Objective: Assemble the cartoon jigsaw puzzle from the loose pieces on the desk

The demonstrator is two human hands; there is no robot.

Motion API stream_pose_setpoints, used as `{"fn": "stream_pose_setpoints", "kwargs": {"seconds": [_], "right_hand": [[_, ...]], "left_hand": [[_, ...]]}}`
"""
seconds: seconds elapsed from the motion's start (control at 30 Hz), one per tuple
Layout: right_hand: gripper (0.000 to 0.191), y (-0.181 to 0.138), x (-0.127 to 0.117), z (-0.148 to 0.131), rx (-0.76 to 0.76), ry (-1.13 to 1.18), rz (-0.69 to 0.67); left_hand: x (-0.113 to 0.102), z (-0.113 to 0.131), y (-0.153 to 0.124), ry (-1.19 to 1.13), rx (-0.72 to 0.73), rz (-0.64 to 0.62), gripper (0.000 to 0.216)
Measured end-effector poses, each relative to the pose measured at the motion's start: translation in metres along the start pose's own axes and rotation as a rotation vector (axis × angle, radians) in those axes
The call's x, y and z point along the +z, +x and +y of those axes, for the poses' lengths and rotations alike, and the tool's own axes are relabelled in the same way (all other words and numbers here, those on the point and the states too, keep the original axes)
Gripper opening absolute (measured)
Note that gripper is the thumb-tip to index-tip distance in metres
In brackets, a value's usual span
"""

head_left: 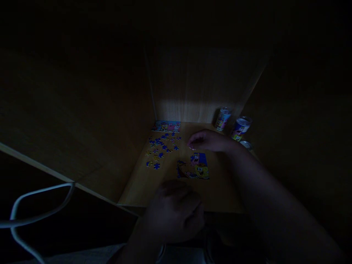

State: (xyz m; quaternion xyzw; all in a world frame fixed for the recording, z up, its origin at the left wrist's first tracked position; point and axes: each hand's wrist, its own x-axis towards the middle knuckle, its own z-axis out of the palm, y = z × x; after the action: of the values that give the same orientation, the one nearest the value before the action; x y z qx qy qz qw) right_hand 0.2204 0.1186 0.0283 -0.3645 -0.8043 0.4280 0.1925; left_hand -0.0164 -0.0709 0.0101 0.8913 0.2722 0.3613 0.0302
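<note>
My right hand (205,140) reaches over the wooden surface with fingers pinched together. A small pinkish jigsaw puzzle piece (191,147) shows at its fingertips. Just below it lies a partly joined jigsaw puzzle (202,170), with blue, yellow and pink cartoon parts and a gap in its upper left. Loose puzzle pieces (164,147), blue and yellow, are scattered to the left. Closer to me, my left hand (176,211) is curled closed near the front edge; its fingertips are in shadow, so whatever it may hold is hidden.
A colourful cartoon picture strip (166,126) lies at the back left. Two printed cans (222,119) (241,128) stand at the back right, beside a round lid (246,145). Wooden walls (192,84) enclose the surface. A white cable (41,190) loops at the lower left. The light is very dim.
</note>
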Motion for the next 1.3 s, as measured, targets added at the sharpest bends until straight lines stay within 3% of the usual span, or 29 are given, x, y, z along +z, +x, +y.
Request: {"fn": "stream_pose_setpoints", "kwargs": {"seconds": [0.17, 0.3, 0.63, 0.87, 1.3], "right_hand": [[0.025, -0.007, 0.001, -0.009, 0.132, 0.239, -0.168], [0.033, -0.010, 0.003, -0.014, 0.187, 0.388, -0.280], [0.017, -0.013, 0.006, -0.025, 0.153, 0.173, -0.430], [0.014, -0.011, 0.008, -0.023, 0.082, 0.078, -0.417], [0.023, -0.006, 0.021, -0.032, 0.147, 0.352, -0.354]], "left_hand": [[-0.022, -0.025, -0.006, 0.072, -0.141, 0.054, 0.021], [-0.017, -0.032, -0.005, 0.137, -0.162, 0.013, 0.020], [-0.006, -0.035, -0.007, 0.069, -0.214, -0.121, 0.012], [-0.005, -0.037, -0.004, 0.047, -0.202, -0.128, 0.010], [-0.005, -0.037, -0.003, 0.055, -0.219, -0.095, 0.022]]}}
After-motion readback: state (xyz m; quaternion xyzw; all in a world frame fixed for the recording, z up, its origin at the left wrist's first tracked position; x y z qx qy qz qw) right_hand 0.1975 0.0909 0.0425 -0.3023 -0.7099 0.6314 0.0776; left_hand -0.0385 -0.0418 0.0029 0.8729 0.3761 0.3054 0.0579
